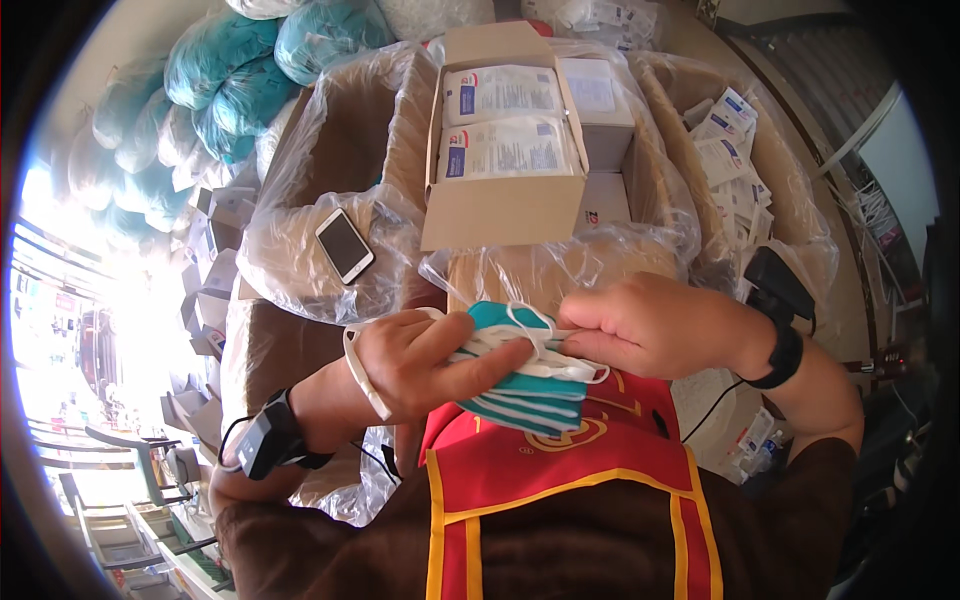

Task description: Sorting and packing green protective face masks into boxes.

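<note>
A stack of teal and white face masks [525, 395] is held in front of the red apron, with white ear loops [535, 345] bunched on top. My left hand [415, 360] grips the stack from its left side, thumb and fingers closed over the upper face. A white elastic loop [360, 375] is around the back of this hand, near the wrist. At the stack's right end, my right hand [650, 325] has its thumb and fingertips pinched on the white loops; the exact grip is partly hidden by the fingers.
An open cardboard box [505, 215] of white packets stands ahead, on a plastic-lined carton. A white phone [344, 246] lies on the left carton's flap. The right carton [800, 210] holds loose packets. Teal and white bags [225, 80] are heaped at far left.
</note>
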Tool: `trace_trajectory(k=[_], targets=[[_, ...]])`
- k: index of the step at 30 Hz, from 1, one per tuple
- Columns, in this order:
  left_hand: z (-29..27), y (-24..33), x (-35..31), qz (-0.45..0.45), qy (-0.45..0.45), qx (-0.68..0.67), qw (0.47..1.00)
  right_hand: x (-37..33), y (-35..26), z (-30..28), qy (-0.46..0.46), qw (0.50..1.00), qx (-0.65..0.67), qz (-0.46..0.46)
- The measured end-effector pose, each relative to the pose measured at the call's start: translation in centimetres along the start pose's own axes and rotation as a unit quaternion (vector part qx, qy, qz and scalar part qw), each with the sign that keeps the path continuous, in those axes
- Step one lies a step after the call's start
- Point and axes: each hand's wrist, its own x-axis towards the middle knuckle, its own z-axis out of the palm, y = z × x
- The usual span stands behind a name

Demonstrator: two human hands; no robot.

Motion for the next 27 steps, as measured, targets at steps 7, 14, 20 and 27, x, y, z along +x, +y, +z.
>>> trace_trajectory(k=[7, 14, 20, 27], targets=[[0.0, -0.3, -1.3, -0.098, 0.012, 0.010, 0.995, -3.8, -1.6, -1.1, 0.015, 0.999, 0.011, 0.042], [-1.0, -2.0, -4.5, -0.164, 0.002, 0.042, 0.986, -8.3, -2.1, -1.2, -0.007, 0.988, 0.109, 0.105], [-0.7, -3.1, -5.5, -0.173, -0.005, 0.045, 0.984, -10.1, -1.8, -1.5, -0.008, 0.979, 0.149, 0.141], [-1.2, -5.4, -11.1, -0.374, -0.048, 0.139, 0.916, -13.9, -0.7, -2.7, 0.155, 0.918, 0.295, 0.213]])
